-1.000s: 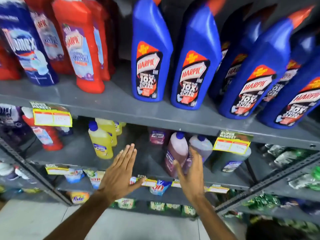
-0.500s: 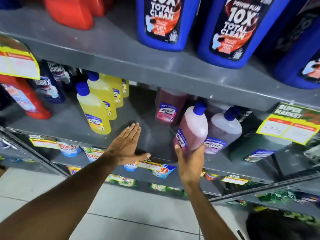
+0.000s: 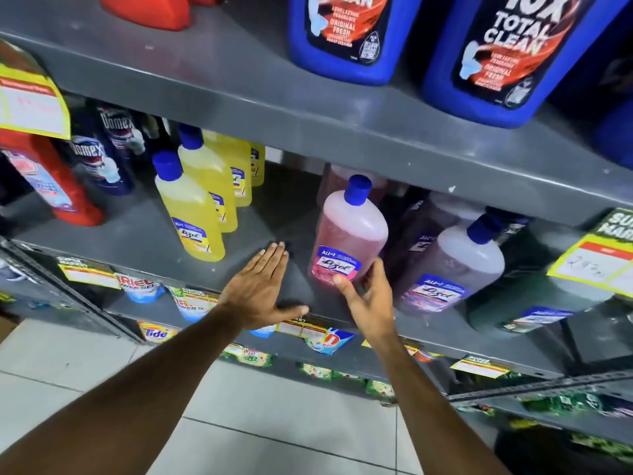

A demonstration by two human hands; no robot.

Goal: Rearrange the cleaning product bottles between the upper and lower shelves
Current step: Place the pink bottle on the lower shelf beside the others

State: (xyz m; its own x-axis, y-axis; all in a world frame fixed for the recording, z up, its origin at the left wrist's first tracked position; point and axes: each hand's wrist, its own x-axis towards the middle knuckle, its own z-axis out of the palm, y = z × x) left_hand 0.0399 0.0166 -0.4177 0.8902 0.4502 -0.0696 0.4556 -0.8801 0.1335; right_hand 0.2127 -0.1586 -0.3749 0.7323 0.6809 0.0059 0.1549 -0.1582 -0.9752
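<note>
Head view: right hand cupped loosely around pink bottle base, bottle standing on lower shelf — not lifted. Left hand flat, spread, empty. Rearranging looks barely begun — upper shelf transfer pending.

A pink Lizol bottle with a blue cap is seen upright on the lower shelf. Its base is touched by the right hand, thumb on the label, fingers loosely curved around it. Just left of the pink bottle, the left hand is held flat and spread above the shelf. Further left of it, yellow bottles are ranged; to its right, a purple bottle is leaned. Above it, blue bottles are stood on the upper shelf.
</note>
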